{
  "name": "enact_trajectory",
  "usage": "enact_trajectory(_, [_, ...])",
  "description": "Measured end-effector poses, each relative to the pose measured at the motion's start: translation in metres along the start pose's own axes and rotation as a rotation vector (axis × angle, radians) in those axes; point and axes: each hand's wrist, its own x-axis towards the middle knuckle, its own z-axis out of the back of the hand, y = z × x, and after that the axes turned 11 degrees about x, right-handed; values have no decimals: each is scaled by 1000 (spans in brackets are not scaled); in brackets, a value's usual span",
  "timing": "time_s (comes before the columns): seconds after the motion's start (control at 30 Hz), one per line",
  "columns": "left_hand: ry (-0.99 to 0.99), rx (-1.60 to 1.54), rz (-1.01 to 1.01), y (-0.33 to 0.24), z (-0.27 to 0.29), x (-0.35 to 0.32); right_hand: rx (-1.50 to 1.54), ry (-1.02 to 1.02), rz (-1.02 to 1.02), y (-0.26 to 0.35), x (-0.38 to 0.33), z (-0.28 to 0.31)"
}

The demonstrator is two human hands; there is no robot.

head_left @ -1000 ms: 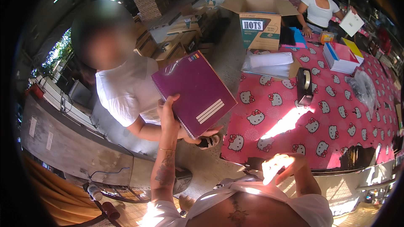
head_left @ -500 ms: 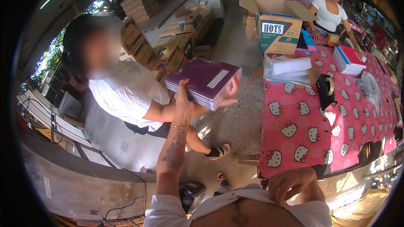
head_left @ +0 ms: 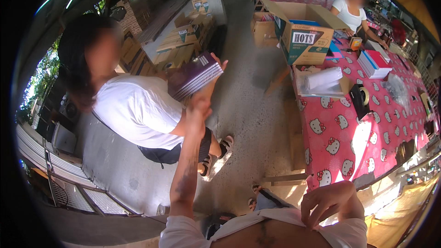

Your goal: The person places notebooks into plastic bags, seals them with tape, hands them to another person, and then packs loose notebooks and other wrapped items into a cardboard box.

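My left hand reaches forward just below a stack of purple spiral notebooks; it is smeared by motion, and its fingers do not show clearly. A co-worker in a white T-shirt stands at my left with the stack, one of their hands under its right side. The notebooks are tilted, their white coils toward me. Close to my body, my right hand has bent fingers closed on the hem of my white shirt.
To the right stands a table with a pink cartoon-print cover. On it are an open carton, a plastic-wrapped pack, a black tape dispenser and red-covered books. Another person works behind. Cartons line the left.
The notebooks have gone from my left hand to the co-worker and moved left and away. My left hand has dropped back below them. The co-worker has turned away; my right hand stays at the shirt.
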Motion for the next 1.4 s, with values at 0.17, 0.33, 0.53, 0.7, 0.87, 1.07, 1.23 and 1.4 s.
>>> enact_trajectory(0.17, [1747,108,-767,-90,54,-125,91,18,86,24,1,39])
enact_trajectory(0.33, [1767,119,-891,-111,29,-99,-43,299,37,-1,18,115])
enact_trajectory(0.53, [1741,279,-994,-140,1,-40,63,340,97,39,24,204])
enact_trajectory(0.7, [1807,245,-1301,-193,-34,7,88,381,105,79,24,262])
enact_trajectory(0.87, [1835,195,-1410,-210,-82,84,-162,486,-101,97,5,305])
enact_trajectory(1.07, [1709,201,-1612,-233,-137,181,-444,105,2,95,-25,337])
enact_trajectory(1.23, [1058,156,-1890,-252,-243,313,-348,-634,-720,144,-72,411])
enact_trajectory(1.4, [891,1037,-1533,-252,-373,468,-735,-1213,-645,152,-126,608])
